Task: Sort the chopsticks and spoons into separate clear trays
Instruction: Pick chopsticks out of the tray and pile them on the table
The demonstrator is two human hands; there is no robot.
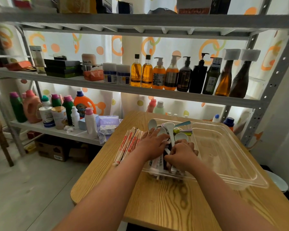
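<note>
Chopsticks (128, 145) in white paper sleeves with red print lie on the table (157, 197), just left of the clear tray (223, 147), long axes running away from the person. Pale spoons (168, 129) sit inside, bowls at the far end. The left hand (154, 144) rests flat on them, and the right hand (182, 155) curls round a wrapped bundle (158, 162), partly hidden.

grey metal shelving (140, 90) backlit by a circle-print curtain (157, 47) — pale floor (32, 180) (wooden chair (0, 140) at left).
</note>
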